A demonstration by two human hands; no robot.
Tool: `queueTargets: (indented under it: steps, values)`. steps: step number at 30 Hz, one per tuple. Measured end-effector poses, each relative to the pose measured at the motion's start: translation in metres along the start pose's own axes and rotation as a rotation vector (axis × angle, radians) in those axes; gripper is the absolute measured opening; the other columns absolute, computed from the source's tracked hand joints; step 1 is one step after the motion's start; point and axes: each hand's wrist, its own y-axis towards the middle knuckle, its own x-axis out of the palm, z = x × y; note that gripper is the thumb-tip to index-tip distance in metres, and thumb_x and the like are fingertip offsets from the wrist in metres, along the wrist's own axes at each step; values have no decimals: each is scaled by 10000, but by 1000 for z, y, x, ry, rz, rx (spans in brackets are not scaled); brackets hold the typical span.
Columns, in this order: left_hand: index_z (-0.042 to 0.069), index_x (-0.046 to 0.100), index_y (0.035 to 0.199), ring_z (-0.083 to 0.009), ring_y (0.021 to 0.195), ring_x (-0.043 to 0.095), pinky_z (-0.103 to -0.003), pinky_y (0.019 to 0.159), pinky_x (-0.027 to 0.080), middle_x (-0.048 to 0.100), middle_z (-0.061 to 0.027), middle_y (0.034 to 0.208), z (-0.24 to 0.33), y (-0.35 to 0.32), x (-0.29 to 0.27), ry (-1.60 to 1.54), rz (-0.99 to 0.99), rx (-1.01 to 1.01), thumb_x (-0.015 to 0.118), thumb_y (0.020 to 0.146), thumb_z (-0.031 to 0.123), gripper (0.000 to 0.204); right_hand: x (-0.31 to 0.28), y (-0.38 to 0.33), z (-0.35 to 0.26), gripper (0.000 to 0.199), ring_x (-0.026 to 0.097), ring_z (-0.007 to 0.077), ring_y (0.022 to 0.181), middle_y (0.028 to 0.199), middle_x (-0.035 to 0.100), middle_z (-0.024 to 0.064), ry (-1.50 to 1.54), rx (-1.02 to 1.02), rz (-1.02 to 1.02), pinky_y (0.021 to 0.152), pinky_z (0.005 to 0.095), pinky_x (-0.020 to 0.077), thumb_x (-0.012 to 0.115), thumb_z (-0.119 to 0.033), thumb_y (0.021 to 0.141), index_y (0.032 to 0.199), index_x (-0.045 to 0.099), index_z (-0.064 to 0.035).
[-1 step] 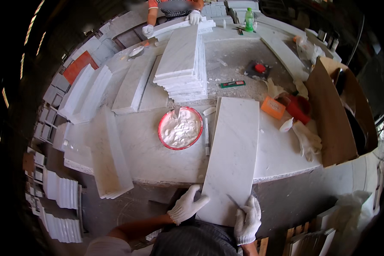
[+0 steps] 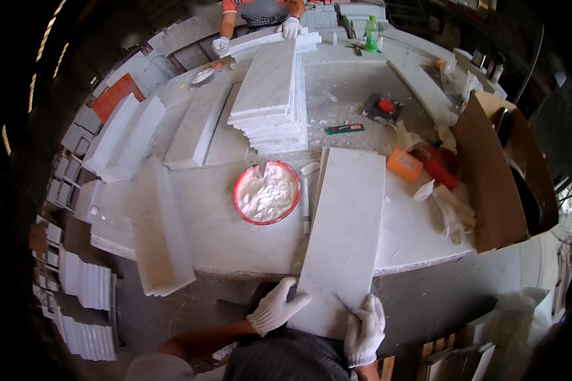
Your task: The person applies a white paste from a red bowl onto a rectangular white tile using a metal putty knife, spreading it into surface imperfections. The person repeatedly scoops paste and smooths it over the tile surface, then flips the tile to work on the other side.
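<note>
A long white marble slab (image 2: 342, 235) with faint grey veins lies over the table's near edge, its near end at my body. My left hand (image 2: 278, 308), in a white knit glove, grips the slab's left edge with the thumb on top. At the right near corner is my gloved right hand (image 2: 365, 330), its fingers closed round a thin, dark, pointed tool (image 2: 344, 303) over the slab's face. The tool's exact kind is unclear. Left of the slab stands a red-rimmed bowl (image 2: 236, 202) of white paste, with a flat metal blade (image 2: 261, 170) stuck in it.
A tall stack of marble slabs (image 2: 270, 89) stands mid-table. On the right are an orange box (image 2: 404, 164), a white glove (image 2: 454, 216) and a cardboard box (image 2: 499, 184). A long trough-like piece (image 2: 162, 235) overhangs the front left. Across the table, a person's gloved hands (image 2: 289, 27) rest on slabs.
</note>
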Motion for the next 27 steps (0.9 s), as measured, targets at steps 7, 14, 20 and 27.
queueTargets:
  steps: [7,14,20,27]
  values:
    - [-3,456,927,-455,674,600,-501,606,462,584,-243,692,-15,16,-5,57,-60,137,728,862,487,563,2,-7,-17,180,577,451,1201,1246,638,262,-173,-26,-52,1034,467,448,731,-21,760,929,676,-48]
    - [-1,469,860,-457,663,568,-492,592,444,571,-253,693,-7,7,-13,113,-75,134,746,851,467,544,1,-17,-2,135,570,445,1213,1231,633,284,22,56,-27,1057,457,432,678,-18,826,955,652,12]
    - [0,449,801,-197,632,372,-391,607,406,431,-154,675,33,-1,-40,-165,-27,93,751,879,351,470,-1,-8,-6,112,533,434,1270,1299,589,295,150,125,-64,1080,465,410,632,-7,854,963,643,15]
    - [31,431,728,-113,665,326,-356,578,358,347,-36,672,34,-2,-50,-264,-58,123,732,904,337,464,-5,25,-34,213,477,265,1317,1377,556,192,648,370,-36,1102,380,360,585,-110,972,1143,625,11]
